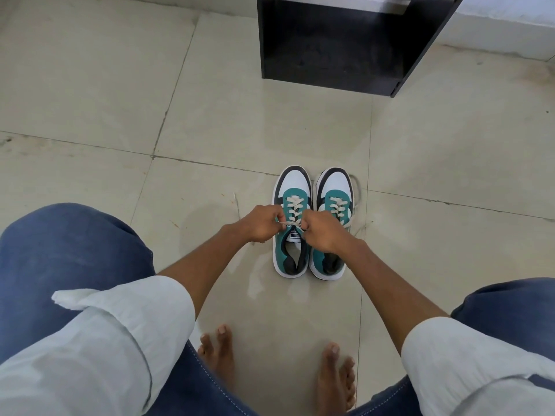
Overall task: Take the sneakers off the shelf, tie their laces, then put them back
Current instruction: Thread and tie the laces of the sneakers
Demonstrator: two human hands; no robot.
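Already both sneakers are off the shelf and stand side by side on the tiled floor, toes pointing toward that dark shelf, which sits well apart from them at the far wall. The person crouches over them, bare feet just behind, and works on the left sneaker. Its lace is threaded up through the eyelets, and the two loose ends are drawn out sideways near the top of the tongue, so I judge the first knot is just being pulled; no bow shows yet.

The left hand is curled nearly closed, thumb and forefinger pinching one end of the lace. The right hand is curled the same way, pinching the other end, and it rests partly over the inner edge of the right sneaker. That shoe looks untied: a loose lace end trails off its outer side onto the floor.

So taking them down is done. What remains, as I see it, is finishing this knot, tying the second shoe, and setting the pair back on the shelf.
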